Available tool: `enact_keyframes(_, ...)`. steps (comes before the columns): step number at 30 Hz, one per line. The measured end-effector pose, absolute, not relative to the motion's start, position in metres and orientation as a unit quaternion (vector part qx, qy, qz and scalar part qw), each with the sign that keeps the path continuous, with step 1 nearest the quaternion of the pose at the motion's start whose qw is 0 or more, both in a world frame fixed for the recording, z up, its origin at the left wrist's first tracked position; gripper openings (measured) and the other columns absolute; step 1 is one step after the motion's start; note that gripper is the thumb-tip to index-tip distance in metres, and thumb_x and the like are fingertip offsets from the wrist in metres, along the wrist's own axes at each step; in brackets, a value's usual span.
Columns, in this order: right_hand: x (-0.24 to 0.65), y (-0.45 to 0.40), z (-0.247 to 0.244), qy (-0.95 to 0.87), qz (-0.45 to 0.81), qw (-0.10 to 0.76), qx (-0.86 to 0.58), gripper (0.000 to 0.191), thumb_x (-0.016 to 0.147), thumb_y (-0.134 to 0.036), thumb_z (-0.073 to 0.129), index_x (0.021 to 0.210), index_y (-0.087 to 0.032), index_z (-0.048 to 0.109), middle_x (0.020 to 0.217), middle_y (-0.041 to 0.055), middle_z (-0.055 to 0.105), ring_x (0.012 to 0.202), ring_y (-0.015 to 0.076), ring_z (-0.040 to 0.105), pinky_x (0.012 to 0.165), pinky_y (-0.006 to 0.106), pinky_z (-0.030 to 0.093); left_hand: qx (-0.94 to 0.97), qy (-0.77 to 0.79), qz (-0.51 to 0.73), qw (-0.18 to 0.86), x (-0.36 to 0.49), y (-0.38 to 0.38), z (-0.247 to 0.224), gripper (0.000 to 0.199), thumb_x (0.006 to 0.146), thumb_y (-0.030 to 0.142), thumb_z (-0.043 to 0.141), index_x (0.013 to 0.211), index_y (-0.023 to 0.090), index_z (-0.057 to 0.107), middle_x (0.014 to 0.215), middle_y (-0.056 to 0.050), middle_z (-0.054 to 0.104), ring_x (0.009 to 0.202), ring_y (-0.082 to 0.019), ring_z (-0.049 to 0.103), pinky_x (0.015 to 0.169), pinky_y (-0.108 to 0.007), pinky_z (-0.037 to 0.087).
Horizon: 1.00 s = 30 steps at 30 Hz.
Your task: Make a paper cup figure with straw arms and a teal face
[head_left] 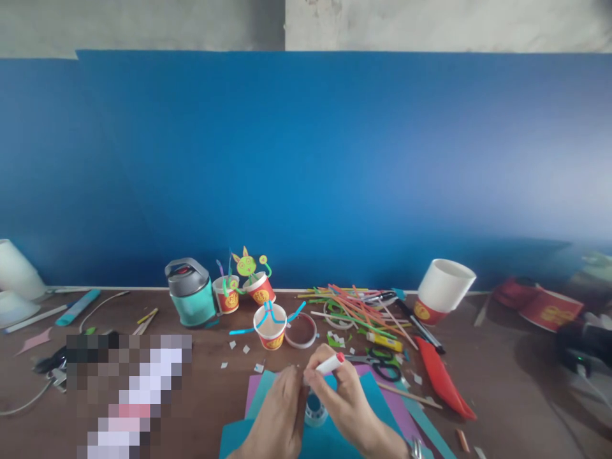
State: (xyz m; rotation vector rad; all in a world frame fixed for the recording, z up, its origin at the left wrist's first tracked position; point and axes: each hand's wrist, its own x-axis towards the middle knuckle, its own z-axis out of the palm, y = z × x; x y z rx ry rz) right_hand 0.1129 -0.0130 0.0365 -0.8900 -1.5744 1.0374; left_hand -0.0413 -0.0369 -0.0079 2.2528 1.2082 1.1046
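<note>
My right hand grips a white marker with a red end, its other end pointing down to the left between my hands. Close beside it, my left hand has its fingers together; what they hold, if anything, is hidden. Under and between my hands a small round clear object rests on blue paper, which lies over purple paper. Just beyond stands a paper cup with blue pipe cleaners bent over its rim.
Behind are a teal flask, a cup with a green animal face and stacked white cups. To the right lie colored pipe cleaners, black scissors, a yellow glue stick and a red pouch. Paper scraps are scattered about.
</note>
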Motion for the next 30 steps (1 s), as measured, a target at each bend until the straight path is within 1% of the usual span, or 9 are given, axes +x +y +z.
enact_keyframes(5,0.108,-0.015,0.036,-0.601,0.484,0.517,-0.371,0.038,0.086,-0.054,0.058,0.075,-0.017,0.060,0.069,0.0018,0.055,0.066,0.0147,0.048,0.064,0.028,0.043,0.794,0.413,0.380,0.233,-0.042,-0.035,0.013,0.037,0.100,0.027,0.030,0.131,0.017,0.048,0.084,-0.010,0.073,0.070,-0.021,0.070,0.065,-0.026,0.053)
enact_keyframes(7,0.108,-0.016,0.035,-0.581,0.493,0.527,-0.376,0.040,0.084,-0.056,0.060,0.076,-0.017,0.063,0.072,0.0026,0.057,0.068,0.0154,0.050,0.066,0.028,0.044,0.783,0.422,0.377,0.259,-0.041,-0.036,0.018,0.035,0.100,0.028,0.031,0.129,0.020,0.050,0.078,-0.007,0.073,0.063,-0.018,0.069,0.059,-0.023,0.051)
enact_keyframes(10,0.111,-0.011,0.037,-0.557,0.491,0.545,-0.389,0.038,0.082,-0.055,0.064,0.075,-0.018,0.064,0.066,0.0001,0.054,0.063,0.0134,0.047,0.062,0.026,0.043,0.752,0.464,0.376,0.279,-0.043,-0.035,0.020,0.032,0.099,0.033,0.038,0.126,0.023,0.050,0.090,-0.006,0.073,0.075,-0.019,0.070,0.067,-0.026,0.053)
enact_keyframes(14,0.122,0.001,0.039,-0.494,0.468,0.600,-0.421,0.038,0.081,-0.054,0.065,0.071,-0.018,0.061,0.052,-0.0059,0.040,0.049,0.0094,0.036,0.047,0.022,0.031,0.687,0.556,0.408,0.228,-0.051,-0.027,0.005,0.033,0.098,0.026,0.029,0.126,0.020,0.047,0.115,-0.012,0.066,0.103,-0.023,0.065,0.088,-0.039,0.052)
enact_keyframes(19,0.130,0.005,0.030,-0.501,0.485,0.580,-0.422,0.036,0.081,-0.054,0.064,0.076,-0.017,0.062,0.055,-0.0027,0.053,0.049,0.0116,0.048,0.047,0.023,0.035,0.750,0.517,0.400,0.098,-0.055,-0.019,-0.009,0.044,0.086,0.006,0.033,0.125,0.017,0.050,0.120,-0.015,0.061,0.113,-0.024,0.058,0.092,-0.044,0.050)
enact_keyframes(21,0.130,0.004,0.024,-0.509,0.492,0.569,-0.419,0.035,0.082,-0.052,0.064,0.077,-0.018,0.062,0.055,-0.0030,0.053,0.049,0.0115,0.050,0.047,0.023,0.036,0.763,0.507,0.399,0.032,-0.050,-0.025,-0.003,0.041,0.085,0.005,0.036,0.121,0.017,0.052,0.119,-0.015,0.060,0.113,-0.026,0.057,0.091,-0.046,0.050)
enact_keyframes(25,0.129,0.006,0.015,-0.479,0.498,0.578,-0.434,0.038,0.078,-0.055,0.066,0.069,-0.019,0.055,0.047,-0.0066,0.046,0.042,0.0085,0.041,0.043,0.021,0.030,0.813,0.455,0.359,-0.063,-0.032,-0.046,0.005,0.017,0.087,0.015,0.048,0.096,0.018,0.061,0.091,-0.009,0.067,0.083,-0.025,0.064,0.073,-0.038,0.055)
enact_keyframes(28,0.128,0.009,0.015,-0.470,0.522,0.558,-0.442,0.041,0.077,-0.059,0.064,0.071,-0.019,0.055,0.046,-0.0071,0.046,0.041,0.0084,0.041,0.041,0.020,0.028,0.850,0.431,0.280,-0.110,-0.020,-0.060,-0.007,0.029,0.083,0.015,0.053,0.112,0.016,0.060,0.108,-0.010,0.069,0.080,-0.022,0.068,0.053,-0.025,0.055)
enact_keyframes(30,0.127,0.009,0.016,-0.492,0.532,0.528,-0.442,0.042,0.079,-0.061,0.061,0.074,-0.019,0.057,0.049,-0.0051,0.051,0.043,0.0103,0.047,0.042,0.021,0.032,0.853,0.441,0.246,-0.133,-0.016,-0.064,-0.017,0.031,0.083,0.006,0.050,0.111,0.015,0.061,0.099,-0.007,0.071,0.071,-0.018,0.068,0.044,-0.021,0.051)
